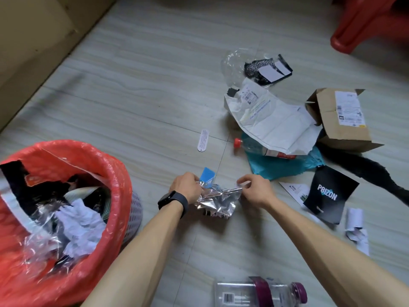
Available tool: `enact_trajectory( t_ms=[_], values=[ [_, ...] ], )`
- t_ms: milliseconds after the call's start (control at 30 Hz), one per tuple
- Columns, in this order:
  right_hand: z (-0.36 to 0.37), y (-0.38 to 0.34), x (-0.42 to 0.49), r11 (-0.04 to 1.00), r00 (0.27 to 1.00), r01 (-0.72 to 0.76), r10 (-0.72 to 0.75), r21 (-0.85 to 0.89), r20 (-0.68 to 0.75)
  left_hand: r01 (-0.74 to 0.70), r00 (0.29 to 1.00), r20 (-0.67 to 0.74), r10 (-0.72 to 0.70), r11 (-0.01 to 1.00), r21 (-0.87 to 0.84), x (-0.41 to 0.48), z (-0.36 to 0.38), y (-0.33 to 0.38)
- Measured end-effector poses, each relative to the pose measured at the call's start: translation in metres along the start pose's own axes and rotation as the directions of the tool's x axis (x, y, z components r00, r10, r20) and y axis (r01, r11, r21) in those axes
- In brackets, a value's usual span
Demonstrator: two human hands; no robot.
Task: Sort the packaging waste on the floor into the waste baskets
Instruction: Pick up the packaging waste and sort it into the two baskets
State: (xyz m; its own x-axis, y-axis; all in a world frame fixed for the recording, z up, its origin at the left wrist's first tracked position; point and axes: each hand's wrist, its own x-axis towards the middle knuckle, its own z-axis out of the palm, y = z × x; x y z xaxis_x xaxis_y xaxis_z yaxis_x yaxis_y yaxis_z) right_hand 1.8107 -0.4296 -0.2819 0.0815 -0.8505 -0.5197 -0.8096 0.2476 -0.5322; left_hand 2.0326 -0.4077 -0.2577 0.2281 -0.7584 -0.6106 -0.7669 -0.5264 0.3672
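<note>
Tiles (132, 96), grey-streaked, lie littered; left hand (187, 185) and right hand (256, 189) fingers (243, 179) pinch foil wrapper (215, 203).

Floor (143, 85), seemingly tiled, cardboard box (340, 125), white tag (203, 140)

Two bottles (243, 294), one basket (135, 209), one box (342, 127).

Crumpled silver foil wrapper (215, 201), above floor
</note>
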Motion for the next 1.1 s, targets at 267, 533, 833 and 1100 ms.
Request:
enact_trajectory(
  t_ms=[267,533,833,1100],
  values=[
    [-0.041,-0.039,-0.063,0.735,0.996,-0.059,-0.003,0.675,0.090,-0.098,0.965,-0.229,0.130,0.985,0.145,-0.069,-0.056,0.018],
    [-0.082,-0.112,-0.139,0.615,0.993,0.071,-0.122,0.785,0.006,-0.250,0.763,-0.569,0.307,0.952,0.178,-0.175,-0.144,0.019],
    [-0.058,-0.220,-0.193,0.763,0.918,0.370,-0.386,0.531,-0.085,-0.068,0.558,-0.824,0.102,0.995,0.078,-0.250,-0.252,-0.104],
    [0.022,-0.284,-0.199,0.750,0.738,0.660,-0.657,-0.037,-0.156,0.081,0.653,-0.728,0.211,0.936,0.344,-0.238,-0.225,-0.176]
  ],
)
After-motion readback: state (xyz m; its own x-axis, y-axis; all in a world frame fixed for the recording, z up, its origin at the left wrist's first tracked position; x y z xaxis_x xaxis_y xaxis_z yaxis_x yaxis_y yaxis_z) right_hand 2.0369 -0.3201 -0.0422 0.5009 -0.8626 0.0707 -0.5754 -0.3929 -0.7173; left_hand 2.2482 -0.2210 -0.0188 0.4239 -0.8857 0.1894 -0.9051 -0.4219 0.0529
